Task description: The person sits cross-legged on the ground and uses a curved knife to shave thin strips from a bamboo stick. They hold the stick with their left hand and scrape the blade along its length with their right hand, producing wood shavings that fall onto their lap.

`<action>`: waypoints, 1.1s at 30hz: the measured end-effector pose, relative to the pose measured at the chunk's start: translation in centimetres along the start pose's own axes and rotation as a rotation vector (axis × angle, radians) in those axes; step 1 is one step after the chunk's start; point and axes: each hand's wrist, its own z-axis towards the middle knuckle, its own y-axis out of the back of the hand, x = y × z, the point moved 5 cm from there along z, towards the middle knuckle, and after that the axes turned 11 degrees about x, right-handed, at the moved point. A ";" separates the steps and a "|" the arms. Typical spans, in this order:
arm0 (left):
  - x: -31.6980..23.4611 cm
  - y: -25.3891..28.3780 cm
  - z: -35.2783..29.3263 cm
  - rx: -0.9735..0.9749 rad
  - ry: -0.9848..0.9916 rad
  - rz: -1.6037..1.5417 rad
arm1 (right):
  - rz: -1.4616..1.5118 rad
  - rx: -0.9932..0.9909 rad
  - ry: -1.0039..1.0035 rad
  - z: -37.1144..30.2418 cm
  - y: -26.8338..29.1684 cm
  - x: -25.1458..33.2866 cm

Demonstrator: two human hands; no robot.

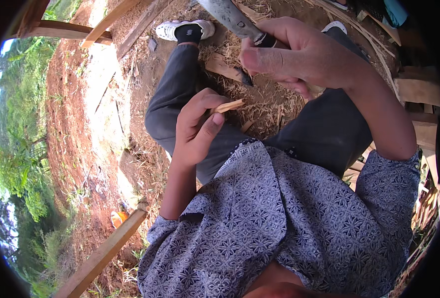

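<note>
Between the thumb and fingers of my left hand (pixel 196 126) is a short, pale split stick of wood (pixel 231 106), its end pointing right. My right hand (pixel 309 57) is raised at the upper right, wrapped around the handle of a machete (pixel 225 17). The broad grey blade runs up and left out of the picture, with a black band where it meets the handle. Most of the handle is hidden by my fingers. Blade and stick are apart.
Wood shavings cover the ground between my outstretched legs, around a flat wood offcut (pixel 223 66). Wooden beams (pixel 108 25) stand at the upper left, a post (pixel 105 248) at the lower left. Boards (pixel 419 92) are stacked at the right. An orange object (pixel 119 218) lies beyond the post.
</note>
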 end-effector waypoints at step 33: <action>-0.2 -5.1 2.3 -0.380 0.294 -0.480 | -0.641 -0.248 0.367 -1.3 -2.0 -4.5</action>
